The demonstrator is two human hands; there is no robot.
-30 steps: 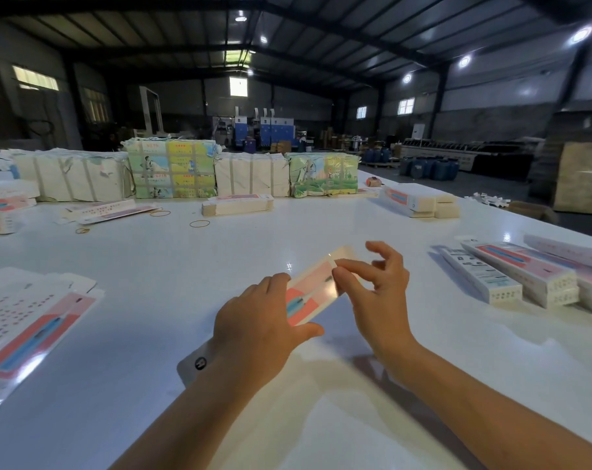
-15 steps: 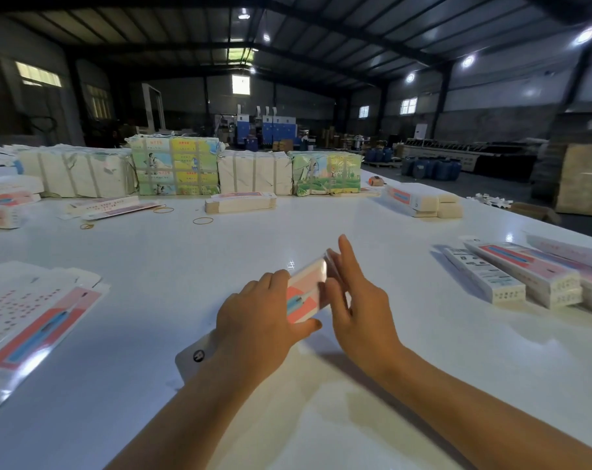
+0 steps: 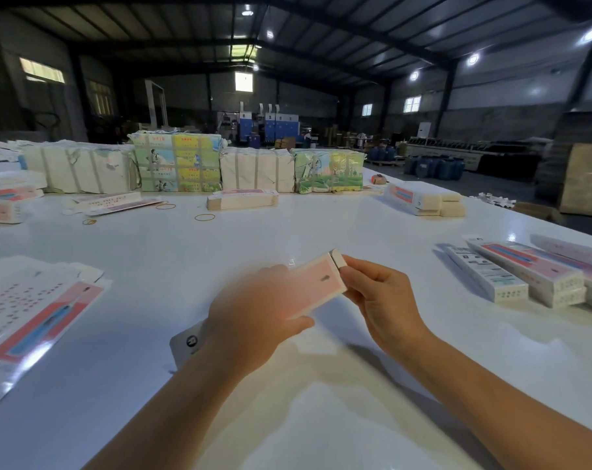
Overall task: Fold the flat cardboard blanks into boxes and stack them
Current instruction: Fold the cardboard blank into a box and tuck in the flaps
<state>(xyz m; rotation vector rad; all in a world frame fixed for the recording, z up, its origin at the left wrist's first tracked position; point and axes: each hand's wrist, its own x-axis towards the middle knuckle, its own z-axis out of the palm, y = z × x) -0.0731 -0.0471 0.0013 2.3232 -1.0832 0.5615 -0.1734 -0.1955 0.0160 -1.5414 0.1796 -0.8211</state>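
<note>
A long pink and white cardboard box (image 3: pixel 316 286) is held slanted above the white table (image 3: pixel 186 252), its far end up and to the right. My left hand (image 3: pixel 253 320) grips its middle from the left, blurred by motion. My right hand (image 3: pixel 379 300) pinches the far end, where a small white flap (image 3: pixel 338 258) sticks up. The box's near end (image 3: pixel 187 342) shows below my left wrist. Flat printed blanks (image 3: pixel 33 313) lie at the left. Folded boxes (image 3: pixel 521 276) lie stacked at the right.
Wrapped bundles (image 3: pixel 176 164) line the table's far edge. A low pile of blanks (image 3: pixel 242 201) and rubber bands (image 3: pixel 204 217) lie in front of them. More boxes (image 3: pixel 420 200) sit at the far right, and others (image 3: pixel 6 201) at the far left.
The box has turned so its pink face points up. My right hand went from flat fingers pressed against the end to a pinch on the end flap. My left hand keeps its hold.
</note>
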